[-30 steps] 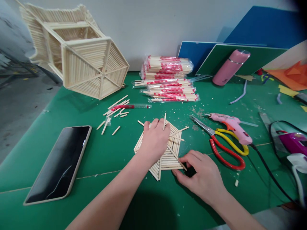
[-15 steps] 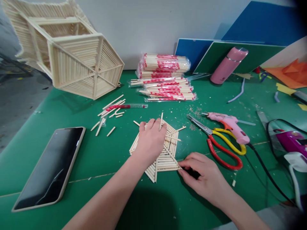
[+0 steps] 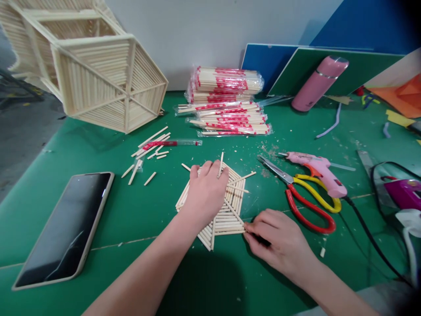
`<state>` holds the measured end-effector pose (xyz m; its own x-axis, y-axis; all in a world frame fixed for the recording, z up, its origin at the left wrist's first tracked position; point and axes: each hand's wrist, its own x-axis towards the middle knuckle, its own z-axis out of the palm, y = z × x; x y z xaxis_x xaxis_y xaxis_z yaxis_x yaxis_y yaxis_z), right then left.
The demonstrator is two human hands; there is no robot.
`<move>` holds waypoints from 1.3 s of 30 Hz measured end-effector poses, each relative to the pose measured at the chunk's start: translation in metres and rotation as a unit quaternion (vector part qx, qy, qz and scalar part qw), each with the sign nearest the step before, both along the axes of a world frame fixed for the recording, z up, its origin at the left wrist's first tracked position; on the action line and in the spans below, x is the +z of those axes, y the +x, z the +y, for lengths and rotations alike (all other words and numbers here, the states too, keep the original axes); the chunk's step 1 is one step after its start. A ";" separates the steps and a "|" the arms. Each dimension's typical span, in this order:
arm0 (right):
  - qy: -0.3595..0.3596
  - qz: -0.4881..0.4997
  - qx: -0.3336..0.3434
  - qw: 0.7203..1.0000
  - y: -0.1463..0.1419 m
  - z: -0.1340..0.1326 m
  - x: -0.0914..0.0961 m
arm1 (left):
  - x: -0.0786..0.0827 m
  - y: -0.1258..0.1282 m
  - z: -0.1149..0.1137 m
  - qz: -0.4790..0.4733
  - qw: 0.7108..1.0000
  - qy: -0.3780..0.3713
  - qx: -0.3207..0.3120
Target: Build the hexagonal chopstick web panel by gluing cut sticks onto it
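A flat hexagonal panel of glued wooden sticks (image 3: 230, 214) lies on the green table (image 3: 138, 210). My left hand (image 3: 205, 193) rests palm down on top of it, fingers stretched forward and together, pressing it flat. My right hand (image 3: 279, 243) sits at the panel's lower right corner, fingers curled and pinched at the stick ends over a small dark thing I cannot make out. Loose stick tips poke out past the panel's far edge.
A phone (image 3: 62, 230) lies at the left. A large stick-built structure (image 3: 95, 74) stands at the back left, loose cut sticks (image 3: 149, 151) before it. Wrapped chopstick bundles (image 3: 226, 103) lie behind. Red-yellow scissors (image 3: 305, 202), pink glue gun (image 3: 317, 169), pink bottle (image 3: 319, 83) on the right.
The view has drifted slightly. My right hand's fingers closed in tighter against the panel's lower right corner. My left hand stays pressed on the panel.
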<state>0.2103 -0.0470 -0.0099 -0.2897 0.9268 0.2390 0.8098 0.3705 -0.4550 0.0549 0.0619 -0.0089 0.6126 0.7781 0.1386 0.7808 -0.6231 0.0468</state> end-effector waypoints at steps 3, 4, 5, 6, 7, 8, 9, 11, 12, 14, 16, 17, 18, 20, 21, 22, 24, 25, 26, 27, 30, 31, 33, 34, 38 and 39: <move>0.005 -0.001 0.000 1.000 0.000 0.000 0.000 | -0.001 0.000 0.000 0.005 1.000 0.002 0.003; 0.006 -0.001 0.001 1.000 0.000 0.000 0.000 | -0.001 0.000 0.000 0.006 1.000 0.002 0.003; 0.006 -0.002 0.002 1.000 0.000 0.000 0.000 | -0.001 0.000 0.000 0.007 1.000 0.001 0.004; 0.007 -0.002 0.003 1.000 0.000 0.000 -0.001 | -0.001 0.000 0.000 0.008 1.000 -0.001 0.005; 0.006 -0.002 0.004 1.000 0.000 0.000 -0.001 | -0.001 0.000 0.000 0.008 1.000 -0.004 0.005; 0.006 0.000 0.004 1.000 0.000 0.000 -0.001 | -0.001 0.000 0.000 0.007 1.000 -0.007 0.005; 0.006 0.002 0.004 1.000 0.000 0.000 -0.001 | -0.001 0.000 0.000 0.007 1.000 -0.010 0.005; 0.010 0.010 0.002 1.000 0.000 0.000 -0.002 | 0.000 0.000 0.000 0.003 1.000 -0.014 0.006; 0.012 0.013 0.001 1.000 0.000 -0.001 -0.002 | 0.001 0.000 0.000 0.001 1.000 -0.016 0.006; 0.015 0.020 -0.002 1.000 0.000 -0.001 -0.002 | 0.002 0.000 -0.001 -0.002 1.000 -0.018 0.007; 0.011 0.025 -0.005 1.000 0.000 -0.001 -0.001 | 0.004 0.000 -0.001 -0.005 1.000 -0.019 0.009; 0.008 0.027 -0.007 1.000 0.000 -0.001 -0.001 | 0.005 -0.001 -0.001 -0.006 1.000 -0.019 0.010; 0.006 0.029 -0.008 1.000 0.000 -0.001 -0.001 | 0.005 -0.001 -0.001 -0.007 1.000 -0.019 0.012; 0.001 0.029 -0.008 1.000 0.000 -0.001 -0.001 | 0.007 -0.002 -0.001 -0.011 1.000 -0.017 0.016; 0.001 0.028 -0.010 1.000 0.000 0.000 -0.001 | 0.007 -0.002 -0.001 -0.013 1.000 -0.017 0.018; 0.001 0.026 -0.011 1.000 0.000 0.000 -0.001 | 0.007 -0.003 -0.002 -0.015 1.000 -0.017 0.019; 0.003 0.021 -0.016 1.000 -0.001 0.000 -0.001 | 0.007 -0.003 -0.002 -0.019 0.999 -0.016 0.021; 0.004 0.019 -0.017 1.000 -0.001 0.000 -0.001 | 0.007 -0.003 -0.002 -0.021 0.999 -0.016 0.023; 0.004 0.017 -0.017 1.000 -0.001 -0.001 -0.001 | 0.007 -0.003 -0.002 -0.022 0.999 -0.015 0.024; 0.004 0.016 -0.017 1.000 -0.001 -0.001 -0.001 | 0.007 -0.003 -0.001 -0.024 0.999 -0.014 0.026; 0.001 0.024 -0.021 0.999 -0.001 -0.004 -0.001 | 0.010 -0.005 0.001 -0.032 0.999 -0.002 0.039; 0.002 0.030 -0.024 0.999 -0.001 -0.005 -0.001 | 0.013 -0.007 0.001 -0.035 0.998 0.006 0.047; 0.003 0.049 -0.030 0.998 0.002 -0.007 -0.002 | 0.019 -0.012 -0.001 -0.046 0.997 0.020 0.058; 0.001 0.062 -0.036 0.997 0.003 -0.007 -0.002 | 0.023 -0.015 -0.003 -0.050 0.997 0.024 0.059; -0.031 0.156 -0.087 0.984 0.006 -0.008 0.002 | 0.035 -0.024 -0.023 -0.036 0.999 0.013 0.028; -0.040 0.181 -0.093 0.978 0.004 -0.007 0.004 | 0.037 -0.025 -0.029 -0.032 0.999 0.013 0.022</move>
<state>0.2148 -0.0543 -0.0055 -0.0236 0.9754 0.2192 0.6403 0.1831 -0.7460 0.0303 0.0329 0.0277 0.5679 0.7995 0.1960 0.8029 -0.5904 0.0819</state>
